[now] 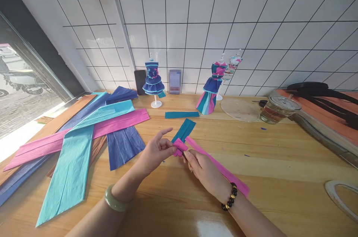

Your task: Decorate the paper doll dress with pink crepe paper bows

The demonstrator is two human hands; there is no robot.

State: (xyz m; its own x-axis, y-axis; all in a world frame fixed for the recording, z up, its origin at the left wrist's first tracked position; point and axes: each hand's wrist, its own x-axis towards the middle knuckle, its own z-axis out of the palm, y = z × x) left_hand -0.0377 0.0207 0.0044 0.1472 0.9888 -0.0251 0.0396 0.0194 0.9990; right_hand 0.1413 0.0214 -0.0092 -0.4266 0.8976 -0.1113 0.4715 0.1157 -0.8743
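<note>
Both hands meet over the middle of the wooden table (279, 162). My left hand (156, 153) pinches the folded end of a pink crepe paper strip (218, 168), with the index finger raised. My right hand (203, 170) pinches the same folded pink end from the right. The rest of the strip trails under my right wrist toward the near right. A teal paper strip (184, 129) lies just beyond the fingers. A shorter teal strip (181, 114) lies farther back.
Long crepe sheets in turquoise (75, 158), pink (120, 123), blue and brown cover the table's left. Two small mannequins in paper dresses (153, 78) (211, 89) stand by the tiled wall. A lidded cup (278, 108), a clear disc (239, 109) and a tape ring (342, 196) lie right.
</note>
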